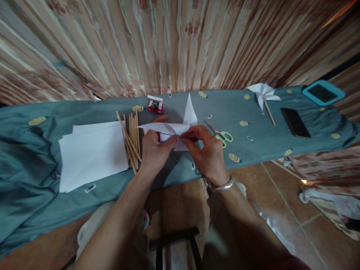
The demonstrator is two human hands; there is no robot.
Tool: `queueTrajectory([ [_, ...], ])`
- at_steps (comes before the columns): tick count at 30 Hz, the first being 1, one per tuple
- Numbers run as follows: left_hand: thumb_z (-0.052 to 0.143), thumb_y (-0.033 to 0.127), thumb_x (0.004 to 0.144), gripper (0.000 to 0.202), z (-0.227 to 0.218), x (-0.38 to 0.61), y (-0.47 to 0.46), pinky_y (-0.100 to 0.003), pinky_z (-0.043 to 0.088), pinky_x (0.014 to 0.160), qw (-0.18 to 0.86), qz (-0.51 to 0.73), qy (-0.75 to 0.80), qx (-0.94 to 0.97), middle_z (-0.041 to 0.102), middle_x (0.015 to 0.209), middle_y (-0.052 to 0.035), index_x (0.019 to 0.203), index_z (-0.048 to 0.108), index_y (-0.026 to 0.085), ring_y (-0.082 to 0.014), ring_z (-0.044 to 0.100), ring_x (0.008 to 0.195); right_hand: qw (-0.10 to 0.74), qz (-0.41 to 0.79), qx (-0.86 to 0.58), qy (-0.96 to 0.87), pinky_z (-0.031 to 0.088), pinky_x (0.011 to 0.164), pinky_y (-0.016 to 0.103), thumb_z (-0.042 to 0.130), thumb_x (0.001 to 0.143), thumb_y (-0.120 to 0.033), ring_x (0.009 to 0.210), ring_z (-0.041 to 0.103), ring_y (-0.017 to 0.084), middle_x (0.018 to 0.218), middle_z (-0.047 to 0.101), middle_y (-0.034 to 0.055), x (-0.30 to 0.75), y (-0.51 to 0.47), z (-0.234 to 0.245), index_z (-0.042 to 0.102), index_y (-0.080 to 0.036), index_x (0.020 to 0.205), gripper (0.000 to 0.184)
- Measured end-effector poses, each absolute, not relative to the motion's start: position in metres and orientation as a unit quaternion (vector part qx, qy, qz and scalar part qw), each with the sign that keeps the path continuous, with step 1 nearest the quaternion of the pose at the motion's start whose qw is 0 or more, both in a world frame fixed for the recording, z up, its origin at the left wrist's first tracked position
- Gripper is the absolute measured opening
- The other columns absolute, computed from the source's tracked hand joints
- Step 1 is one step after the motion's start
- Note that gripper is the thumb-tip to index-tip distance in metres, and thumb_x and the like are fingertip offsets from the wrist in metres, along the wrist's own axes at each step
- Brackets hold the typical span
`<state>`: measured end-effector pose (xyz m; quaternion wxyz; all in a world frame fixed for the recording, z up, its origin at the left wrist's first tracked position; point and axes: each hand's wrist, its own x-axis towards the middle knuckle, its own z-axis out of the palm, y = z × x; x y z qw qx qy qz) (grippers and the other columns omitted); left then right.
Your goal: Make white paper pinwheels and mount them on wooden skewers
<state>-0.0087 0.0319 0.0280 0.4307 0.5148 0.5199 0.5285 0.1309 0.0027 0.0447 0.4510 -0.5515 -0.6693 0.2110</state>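
Observation:
A white paper pinwheel [190,112] with folded blades is held up over the table's front half. My left hand [156,147] grips its left side, the thumb pressed near the centre. Fingers and thumb of my right hand [206,147] pinch together at the middle of the paper; whether a small pin sits between them is too small to tell. Just right of my right hand lie scissors [222,137] with light green handles. Several wooden sticks [133,138] lie left of my left hand. Behind the pinwheel stands an opened small red box [155,104] with dark contents.
A stack of white paper sheets [92,155] lies at left on the teal cloth [157,180]. At right are another pinwheel [263,92] on a stick, a dark phone [295,122] and a blue-framed device [323,92]. A patterned curtain [168,45] hangs behind the table.

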Motion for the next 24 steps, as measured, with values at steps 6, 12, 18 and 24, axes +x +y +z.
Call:
queueTrajectory([
  [6,0.070,0.019,0.065,0.058,0.0275,-0.0086,0.0319,-0.031,0.051,0.073,0.429,0.523,0.526,0.516,0.067,0.089,-0.0018,0.121,0.058,0.017,-0.0189,0.063,0.080,0.455,0.221,-0.550,-0.665,0.055,0.077,0.030,0.062,0.082,-0.013,0.082,0.068,0.014,0.088,0.069,-0.0001,0.1307,0.0025,0.0460,0.061,-0.021,0.093,0.014],
  [12,0.070,0.018,0.063,0.057,0.0300,-0.0079,0.0310,-0.030,0.051,0.072,0.434,0.532,0.520,0.509,0.067,0.086,-0.0009,0.119,0.059,0.016,-0.0183,0.063,0.079,0.455,0.217,-0.546,-0.669,0.055,0.077,0.030,0.062,0.083,-0.012,0.082,0.068,0.013,0.088,0.069,0.0000,0.1316,0.0034,0.0447,0.060,-0.021,0.093,0.014],
  [18,0.070,0.018,0.062,0.055,0.0324,-0.0081,0.0305,-0.029,0.051,0.071,0.440,0.526,0.523,0.505,0.067,0.085,-0.0005,0.116,0.060,0.016,-0.0179,0.063,0.078,0.450,0.225,-0.549,-0.668,0.055,0.078,0.031,0.062,0.083,-0.014,0.083,0.067,0.014,0.087,0.069,-0.0007,0.1319,0.0036,0.0436,0.060,-0.022,0.092,0.013],
  [24,0.070,0.018,0.063,0.055,0.0278,-0.0086,0.0312,-0.028,0.049,0.070,0.432,0.529,0.522,0.511,0.066,0.085,0.0001,0.117,0.059,0.018,-0.0172,0.061,0.076,0.451,0.231,-0.554,-0.660,0.055,0.078,0.031,0.063,0.082,-0.014,0.083,0.068,0.015,0.087,0.069,-0.0003,0.1306,0.0038,0.0448,0.061,-0.022,0.092,0.012],
])
